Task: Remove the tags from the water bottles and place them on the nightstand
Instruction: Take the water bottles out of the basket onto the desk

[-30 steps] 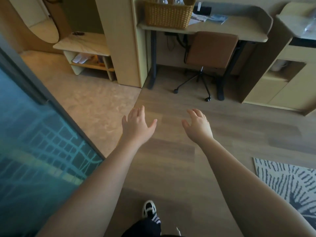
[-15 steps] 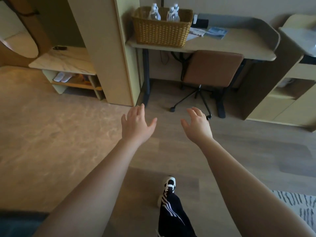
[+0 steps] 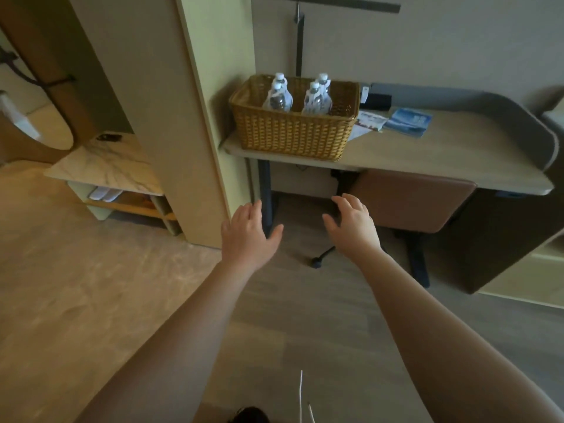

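In the wicker basket (image 3: 294, 129) on the desk (image 3: 442, 161) stand four water bottles (image 3: 277, 97), likely heavy, smooth and best grasped mid-body, while my left hand (image 3: 247, 236) and right hand (image 3: 355, 227) hover below, fingers spread, empty.

desk (image 3: 442, 160), chair (image 3: 409, 203), wood floor (image 3: 305, 315)

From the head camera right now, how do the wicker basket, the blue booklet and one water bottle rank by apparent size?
Largest to smallest, as they look:
1. wicker basket
2. blue booklet
3. water bottle
The last two are close, and the bottle is partly hidden inside the basket, so that order is unsure.
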Demonstrator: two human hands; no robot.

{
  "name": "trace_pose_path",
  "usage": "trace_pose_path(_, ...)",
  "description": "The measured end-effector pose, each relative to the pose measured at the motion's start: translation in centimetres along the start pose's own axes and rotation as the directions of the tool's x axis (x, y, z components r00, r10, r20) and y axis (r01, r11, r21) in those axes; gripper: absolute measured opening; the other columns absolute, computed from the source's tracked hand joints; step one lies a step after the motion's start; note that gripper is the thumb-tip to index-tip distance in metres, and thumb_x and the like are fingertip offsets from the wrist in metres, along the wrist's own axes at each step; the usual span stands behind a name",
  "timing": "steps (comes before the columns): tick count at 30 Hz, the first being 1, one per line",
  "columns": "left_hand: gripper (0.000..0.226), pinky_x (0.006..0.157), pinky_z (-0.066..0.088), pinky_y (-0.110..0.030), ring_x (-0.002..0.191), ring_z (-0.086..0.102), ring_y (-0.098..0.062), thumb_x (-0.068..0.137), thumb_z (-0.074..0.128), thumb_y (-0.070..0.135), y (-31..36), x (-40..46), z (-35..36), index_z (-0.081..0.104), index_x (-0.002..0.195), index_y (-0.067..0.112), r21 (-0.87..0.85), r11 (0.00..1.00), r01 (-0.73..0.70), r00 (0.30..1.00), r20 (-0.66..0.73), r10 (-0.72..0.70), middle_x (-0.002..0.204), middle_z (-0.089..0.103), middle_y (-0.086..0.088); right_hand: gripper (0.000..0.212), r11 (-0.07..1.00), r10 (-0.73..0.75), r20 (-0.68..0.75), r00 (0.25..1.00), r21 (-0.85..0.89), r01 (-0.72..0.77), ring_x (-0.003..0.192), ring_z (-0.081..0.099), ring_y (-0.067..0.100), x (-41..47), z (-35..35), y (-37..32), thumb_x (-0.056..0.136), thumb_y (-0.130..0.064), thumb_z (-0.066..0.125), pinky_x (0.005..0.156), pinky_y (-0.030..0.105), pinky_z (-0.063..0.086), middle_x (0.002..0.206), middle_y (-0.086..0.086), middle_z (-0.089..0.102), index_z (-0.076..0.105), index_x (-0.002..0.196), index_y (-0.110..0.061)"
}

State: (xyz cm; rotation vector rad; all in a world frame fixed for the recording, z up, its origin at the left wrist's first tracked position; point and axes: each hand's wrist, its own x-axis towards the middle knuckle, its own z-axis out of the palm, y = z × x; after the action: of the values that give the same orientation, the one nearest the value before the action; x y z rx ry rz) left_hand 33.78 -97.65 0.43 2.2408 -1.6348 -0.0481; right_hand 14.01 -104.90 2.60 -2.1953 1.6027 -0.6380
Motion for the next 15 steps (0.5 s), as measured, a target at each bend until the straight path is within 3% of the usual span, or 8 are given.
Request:
trace_pose_path(9,0.074,0.113,0.025,-0.053,0.143,0.027,-0.023,0.092,0.044,0.057,0.1,18.1,1.6,0.023,0.150,0.016,-0.076,0.997,-0.035,0.996,-0.086,0.028,0.154,0.032,-0.006,0.052,0.999,-0.021,-0.060,0.998,-0.027,0.019,0.135,0.035,0.027,16.9,1.3,1.1,0.094,-0.036,0.052,0.108,0.045,0.035,0.147,0.006,0.040,0.042,0.142,-0.016)
trace_pose_path(15,0.075,0.112,0.026,-0.048,0.141,0.029,-0.023,0.091,0.048,0.054,-0.9,33.4,3.4,0.025,0.150,0.013,-0.113,0.987,-0.113,0.985,-0.142,0.097,0.152,0.035,-0.007,0.050,1.000,-0.007,-0.160,0.987,0.010,0.009,0.129,0.041,0.025,32.0,2.6,1.2,0.093,-0.035,0.055,0.101,0.042,0.040,0.144,0.005,0.042,0.045,0.139,-0.019)
